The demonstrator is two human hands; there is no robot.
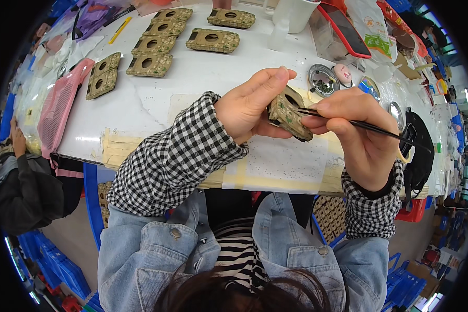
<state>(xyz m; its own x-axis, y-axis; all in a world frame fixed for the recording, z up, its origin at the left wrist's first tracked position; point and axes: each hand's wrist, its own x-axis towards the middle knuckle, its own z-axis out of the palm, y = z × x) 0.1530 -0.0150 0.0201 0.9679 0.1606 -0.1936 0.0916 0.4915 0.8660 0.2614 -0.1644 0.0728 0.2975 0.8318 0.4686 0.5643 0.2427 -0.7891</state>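
My left hand point(249, 104) grips a camouflage toy tank hull point(287, 115) with a round hole in its top, held tilted above the table. In my right hand point(361, 127) is a pair of black tweezers point(369, 126), whose tips touch or nearly touch the hull's side. Whether the tips pinch anything is too small to tell. Beneath both hands lies a white sheet point(283, 164) strewn with tiny dark specks. Beyond my right hand stands a small round dish point(323, 79) with dark bits in it.
Several more tank hulls point(212, 40) stand at the far left. A pink mesh bag point(65, 112) lies at the left edge, a yellow pen point(120, 30) behind it. At the back are a white mug point(298, 15) and a red-cased phone point(344, 30). Another person point(34, 177) sits at left.
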